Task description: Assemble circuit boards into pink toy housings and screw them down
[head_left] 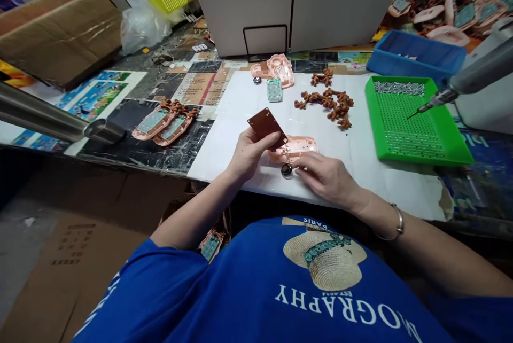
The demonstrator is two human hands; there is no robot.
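Note:
My left hand [256, 148] is closed on a brown circuit board [264, 123], thumb on its face, and holds it tilted above the white work sheet. Below the board lies a pink plastic shell half [298, 145], hollow side up. At its near edge is a small round black speaker [286, 170]. My right hand [328, 177] has its fingers bent together beside the speaker and the shell; what sits between the fingertips is hidden. Farther back are another pink shell [282, 69], a green button board [274, 90] and a second small round speaker [257, 80].
Brown molded figure pieces [331, 101] lie right of centre. A green tray [420, 118] holds screws, under an electric screwdriver [444, 94]. A blue bin [417, 54] stands behind it. Pink shells with boards [164, 121] rest at left, by a metal tube [52, 113]. A white carton [272, 6] stands behind.

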